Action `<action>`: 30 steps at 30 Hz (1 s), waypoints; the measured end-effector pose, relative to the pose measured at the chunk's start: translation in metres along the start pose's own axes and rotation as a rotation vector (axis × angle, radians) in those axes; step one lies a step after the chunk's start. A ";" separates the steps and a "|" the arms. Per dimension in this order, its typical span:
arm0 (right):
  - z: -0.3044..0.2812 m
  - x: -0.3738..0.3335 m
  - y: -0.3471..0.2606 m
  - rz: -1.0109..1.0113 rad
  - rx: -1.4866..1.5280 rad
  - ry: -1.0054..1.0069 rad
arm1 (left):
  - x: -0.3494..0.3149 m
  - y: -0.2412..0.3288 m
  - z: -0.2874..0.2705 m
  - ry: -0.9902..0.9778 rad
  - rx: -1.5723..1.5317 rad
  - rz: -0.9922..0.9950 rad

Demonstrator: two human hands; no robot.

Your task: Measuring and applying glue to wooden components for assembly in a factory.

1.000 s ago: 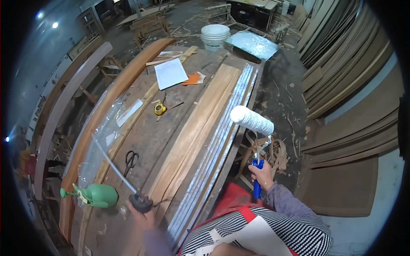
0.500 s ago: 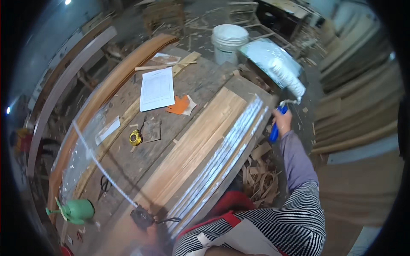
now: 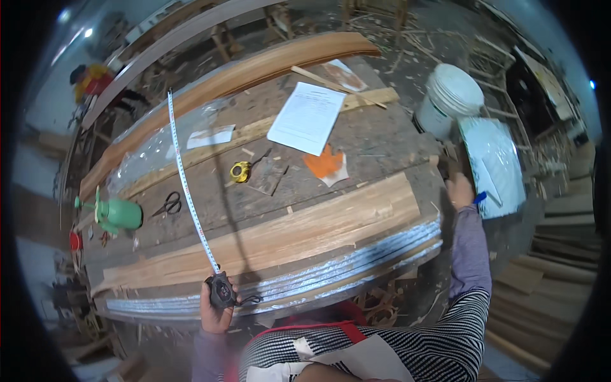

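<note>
My left hand point(image 3: 217, 312), at the bench's near edge, is closed around a black tape measure point(image 3: 223, 291) with a wrist loop. Its white blade point(image 3: 184, 184) runs out across the bench, bowed, with its free end beyond the curved timber at the far side. My right hand point(image 3: 459, 191) is beyond the bench's right end, closed around a blue-handled roller tool whose blue handle end point(image 3: 480, 198) sticks out beside it. The roller's head cannot be made out. A pale wooden board point(image 3: 356, 210) and several silvery wrapped strips point(image 3: 331, 268) lie along the near edge.
On the workbench point(image 3: 210, 210) are a yellow tape measure point(image 3: 240, 170), scissors point(image 3: 170, 204), a green spray bottle point(image 3: 121, 214), a printed sheet point(image 3: 307, 116) and an orange-and-white glove point(image 3: 327, 164). A white bucket point(image 3: 449, 102) and a plastic-wrapped pack point(image 3: 493, 165) stand right. Another person point(image 3: 95, 83) is far left.
My view has turned to the right. My right hand has drawn the blue-handled roller in toward the bench end; its white head no longer shows. The left hand still holds the extended tape.
</note>
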State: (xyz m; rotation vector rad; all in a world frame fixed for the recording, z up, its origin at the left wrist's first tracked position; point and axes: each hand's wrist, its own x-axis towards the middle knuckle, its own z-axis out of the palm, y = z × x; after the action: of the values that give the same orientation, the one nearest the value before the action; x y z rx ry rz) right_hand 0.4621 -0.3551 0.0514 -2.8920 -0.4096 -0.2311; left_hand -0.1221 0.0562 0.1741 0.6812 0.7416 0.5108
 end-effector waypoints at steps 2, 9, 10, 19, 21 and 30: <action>0.018 0.012 -0.090 -0.333 0.261 -0.252 | -0.009 -0.005 -0.002 0.028 -0.044 0.017; 0.130 0.001 -0.340 -0.938 0.323 -0.146 | -0.089 -0.021 -0.017 0.233 -0.009 0.202; 0.133 0.009 -0.357 -0.884 0.322 -0.117 | -0.105 -0.025 -0.019 0.265 0.030 0.243; 0.115 0.001 -0.544 -0.910 -0.010 -0.244 | -0.191 -0.060 -0.045 0.508 -0.006 0.359; 0.137 -0.034 -0.588 -0.958 0.112 -0.398 | -0.202 -0.065 -0.048 0.527 0.007 0.326; 0.114 -0.093 -0.651 -0.763 0.721 -0.395 | -0.270 -0.055 -0.077 0.558 0.149 0.165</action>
State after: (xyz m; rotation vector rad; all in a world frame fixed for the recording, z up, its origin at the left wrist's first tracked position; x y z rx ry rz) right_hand 0.1996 0.2581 0.0449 -1.9477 -1.3317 0.3252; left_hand -0.3412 -0.1237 0.2105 0.7503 1.2624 0.8186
